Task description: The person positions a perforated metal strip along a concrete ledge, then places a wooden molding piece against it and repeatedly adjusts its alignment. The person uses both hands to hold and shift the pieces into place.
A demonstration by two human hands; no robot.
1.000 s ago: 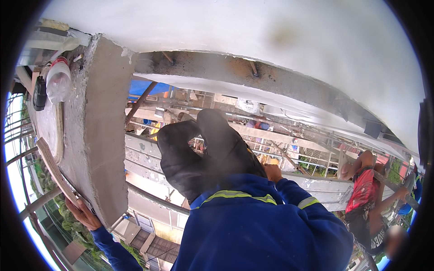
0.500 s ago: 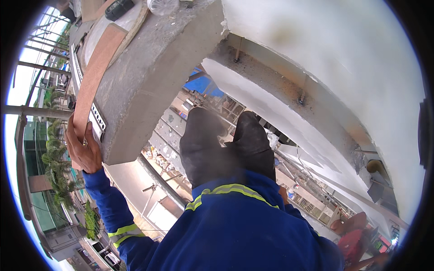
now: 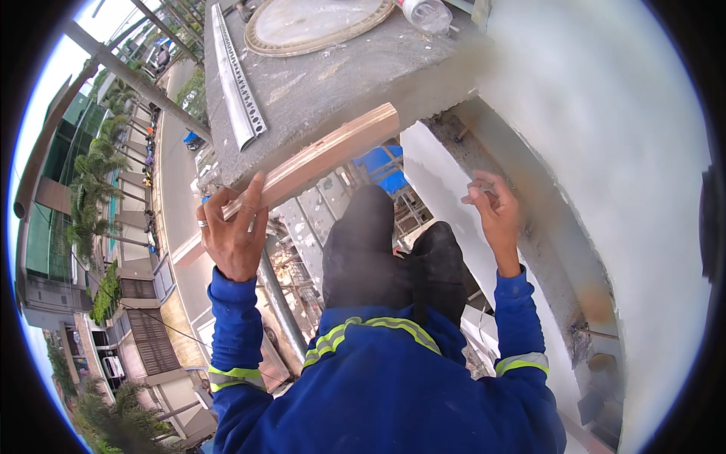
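Plank (image 3: 325, 157) now angles to two o'clock from our left hand (image 3: 234, 236), beside the concrete ledge (image 3: 310, 94), baring the perforated strip (image 3: 237, 87) at twelve; that grip is closed on it. Our right hand (image 3: 495, 213), three o'clock, half-curls, contents unclear.

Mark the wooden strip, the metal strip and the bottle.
Wooden strip (image 3: 306, 168): head view, long side near its middle.
Metal strip (image 3: 233, 77): head view, near its middle.
Bottle (image 3: 429, 16): head view, clear body.

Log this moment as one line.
left hand: gripping wooden strip at concrete ledge edge; right hand: apart, fingers curled; on ledge: perforated strip, clear bottle
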